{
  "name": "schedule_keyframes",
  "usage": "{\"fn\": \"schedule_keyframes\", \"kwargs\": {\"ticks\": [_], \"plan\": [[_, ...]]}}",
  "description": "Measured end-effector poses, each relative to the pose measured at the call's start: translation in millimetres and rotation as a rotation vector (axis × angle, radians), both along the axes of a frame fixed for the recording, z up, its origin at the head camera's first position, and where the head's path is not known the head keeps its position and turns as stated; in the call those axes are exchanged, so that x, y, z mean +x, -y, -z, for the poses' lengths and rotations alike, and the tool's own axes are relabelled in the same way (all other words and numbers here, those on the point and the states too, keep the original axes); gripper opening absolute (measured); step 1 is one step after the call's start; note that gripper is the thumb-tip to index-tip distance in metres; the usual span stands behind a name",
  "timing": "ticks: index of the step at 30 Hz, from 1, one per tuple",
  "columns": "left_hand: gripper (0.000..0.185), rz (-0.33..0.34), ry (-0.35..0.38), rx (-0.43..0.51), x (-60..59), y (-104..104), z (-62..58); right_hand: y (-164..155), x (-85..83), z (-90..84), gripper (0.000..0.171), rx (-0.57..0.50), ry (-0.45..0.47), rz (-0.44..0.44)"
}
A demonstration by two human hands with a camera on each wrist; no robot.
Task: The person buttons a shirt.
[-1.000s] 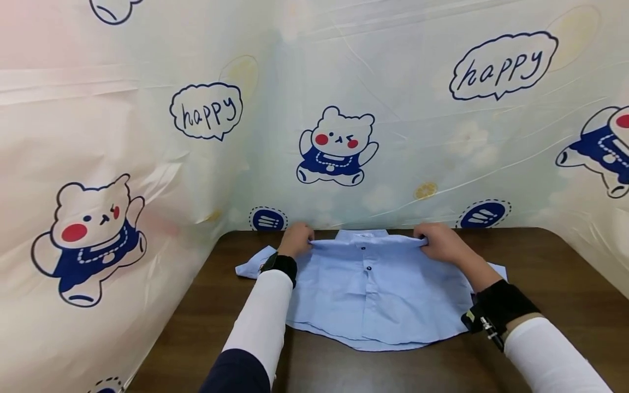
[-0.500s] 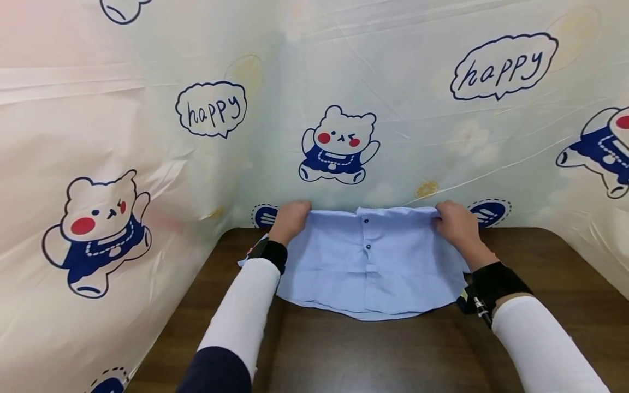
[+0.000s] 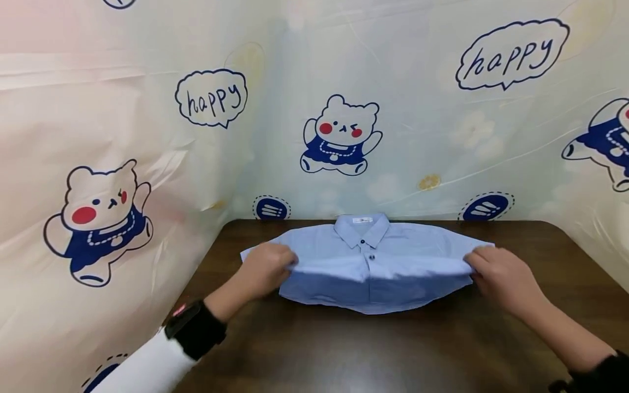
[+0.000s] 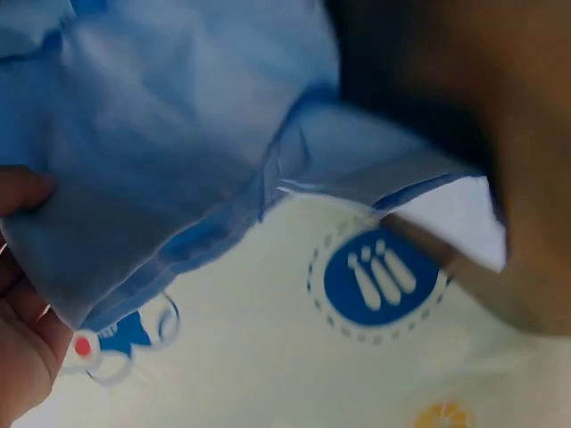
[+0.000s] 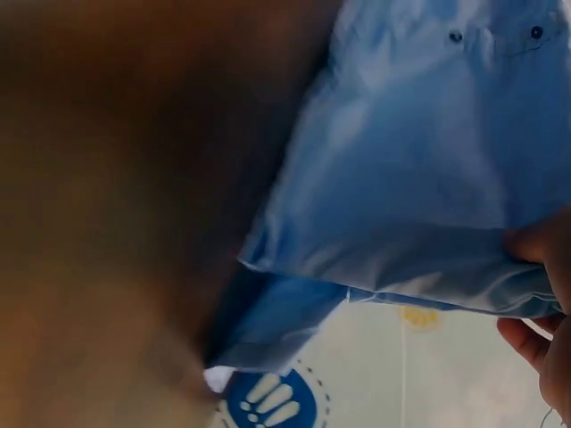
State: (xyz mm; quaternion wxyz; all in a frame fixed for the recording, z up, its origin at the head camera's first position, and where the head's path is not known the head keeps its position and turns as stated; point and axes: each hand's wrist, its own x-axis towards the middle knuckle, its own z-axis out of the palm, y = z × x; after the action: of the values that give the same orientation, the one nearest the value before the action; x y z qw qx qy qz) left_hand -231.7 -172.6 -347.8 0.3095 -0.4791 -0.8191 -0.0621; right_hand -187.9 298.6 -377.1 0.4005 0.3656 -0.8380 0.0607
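A light blue button-front shirt (image 3: 371,295) lies across the table with its collar (image 3: 361,232) away from me and a white label inside the neck. My left hand (image 3: 265,267) grips its cloth at the left side. At the right side my right hand (image 3: 503,275) pinches it near the sleeve. Between the hands the front rises in a blurred crosswise fold, and the hem area below lies in shade. In the left wrist view the shirt (image 4: 169,116) shows stretched with its edge hanging; the right wrist view shows the shirt (image 5: 401,152) with two dark buttons.
The dark brown wooden table (image 3: 344,357) extends toward me in front of the shirt. Behind and to the sides hangs a pale curtain (image 3: 393,71) printed with bears and "happy" bubbles, close against the table's back edge.
Both hands have moved toward me and farther apart, still gripping the shirt. The raised front has come down, and the collar, shoulders and sleeves now show spread on the table.
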Motion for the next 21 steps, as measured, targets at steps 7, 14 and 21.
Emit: {"fn": "schedule_keyframes", "kwargs": {"ticks": [7, 14, 21], "plan": [[0.024, -0.021, 0.163, -0.101, 60.1, 5, 44.4, -8, 51.3, 42.8, 0.011, 0.178, 0.273, 0.032], [0.03, -0.077, 0.382, -0.212, 85.6, 15, 72.8, -6, 73.5, 65.5, 0.031, 0.297, 0.721, 0.167], [0.015, -0.094, 0.373, -0.258, 93.5, 18, 82.4, -7, 85.1, 73.4, 0.04, 0.27, 0.807, 0.178]]}}
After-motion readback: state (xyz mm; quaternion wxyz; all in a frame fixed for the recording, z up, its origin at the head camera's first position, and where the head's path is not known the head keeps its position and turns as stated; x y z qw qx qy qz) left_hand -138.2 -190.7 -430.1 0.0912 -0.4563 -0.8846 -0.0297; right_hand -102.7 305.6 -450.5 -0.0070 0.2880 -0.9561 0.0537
